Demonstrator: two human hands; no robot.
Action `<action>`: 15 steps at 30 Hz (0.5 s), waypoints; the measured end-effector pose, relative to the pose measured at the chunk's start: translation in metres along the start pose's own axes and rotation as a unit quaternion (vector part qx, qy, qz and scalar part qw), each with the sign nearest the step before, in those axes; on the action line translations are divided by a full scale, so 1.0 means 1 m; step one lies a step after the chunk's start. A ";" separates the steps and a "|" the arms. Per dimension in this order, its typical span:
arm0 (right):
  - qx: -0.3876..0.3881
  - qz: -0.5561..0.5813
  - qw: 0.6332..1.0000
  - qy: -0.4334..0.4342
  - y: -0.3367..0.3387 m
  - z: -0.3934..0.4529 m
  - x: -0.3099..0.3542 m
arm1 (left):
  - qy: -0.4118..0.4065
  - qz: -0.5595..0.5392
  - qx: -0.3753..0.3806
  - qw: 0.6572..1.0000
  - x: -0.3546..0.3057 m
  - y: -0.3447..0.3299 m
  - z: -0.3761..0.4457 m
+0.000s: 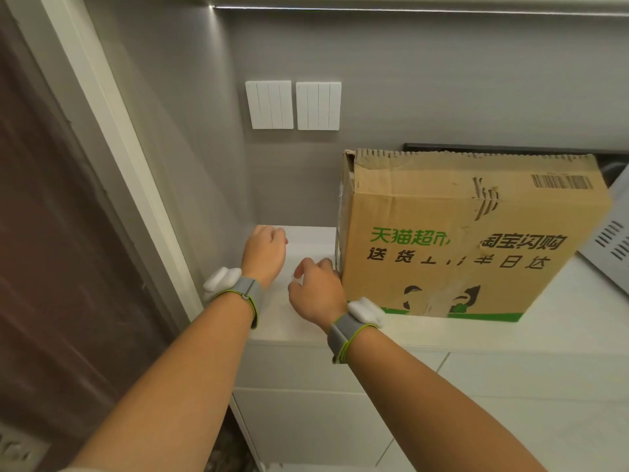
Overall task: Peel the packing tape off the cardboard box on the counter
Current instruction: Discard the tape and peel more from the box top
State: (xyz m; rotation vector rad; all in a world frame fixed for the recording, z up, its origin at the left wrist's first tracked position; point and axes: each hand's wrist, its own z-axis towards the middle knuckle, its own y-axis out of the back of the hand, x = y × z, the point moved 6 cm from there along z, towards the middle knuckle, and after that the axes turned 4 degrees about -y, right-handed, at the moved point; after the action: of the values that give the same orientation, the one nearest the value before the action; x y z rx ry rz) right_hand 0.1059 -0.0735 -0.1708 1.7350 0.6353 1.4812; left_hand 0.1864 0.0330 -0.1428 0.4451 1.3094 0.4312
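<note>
Both hands curled, grip contents unclear: right hand (315, 291) needing tape (338, 233) edge on cardboard box (469, 233), left hand (263, 252) idling.

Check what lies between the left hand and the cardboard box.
Head view: only bare white counter separates left hand from cardboard box.

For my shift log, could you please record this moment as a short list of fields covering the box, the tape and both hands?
box: cardboard box upright on the white counter, against the wall
tape: clear tape on the box's left side
left hand: fingers curled, holding nothing visible, away from the box
right hand: at the box's lower left edge; whether it pinches the tape cannot be told
wall: two switch panels above
</note>
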 end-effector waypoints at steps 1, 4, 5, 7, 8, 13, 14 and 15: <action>0.011 -0.018 1.000 0.000 -0.003 0.000 0.000 | -0.005 0.005 0.012 1.000 0.002 -0.002 0.000; 0.055 0.047 0.997 0.027 -0.009 0.002 -0.001 | -0.017 0.016 0.037 0.999 0.008 -0.007 -0.001; 0.059 0.087 0.994 0.038 -0.009 0.002 -0.002 | -0.024 0.026 0.043 0.998 0.010 -0.007 -0.001; 0.024 0.157 0.986 0.042 -0.003 0.003 -0.006 | -0.036 0.039 0.053 0.997 0.011 -0.006 -0.002; 0.004 0.185 0.982 0.039 -0.001 0.005 -0.009 | -0.034 0.039 0.057 0.997 0.013 -0.004 -0.002; -0.038 0.217 0.975 0.042 0.002 0.007 -0.013 | -0.040 0.039 0.039 0.998 0.018 0.002 0.000; -0.047 0.207 0.976 0.044 0.002 0.006 -0.011 | -0.049 0.047 0.024 0.997 0.017 0.005 0.000; -0.055 0.196 0.978 0.048 0.002 0.005 -0.010 | -0.059 0.055 0.012 0.997 0.016 0.006 0.001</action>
State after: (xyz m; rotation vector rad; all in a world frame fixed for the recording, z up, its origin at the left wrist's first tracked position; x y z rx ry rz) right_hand 0.1085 -0.0835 -0.1754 1.7804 0.2574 1.8405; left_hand 0.1902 0.0464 -0.1529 0.5565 1.1795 0.4753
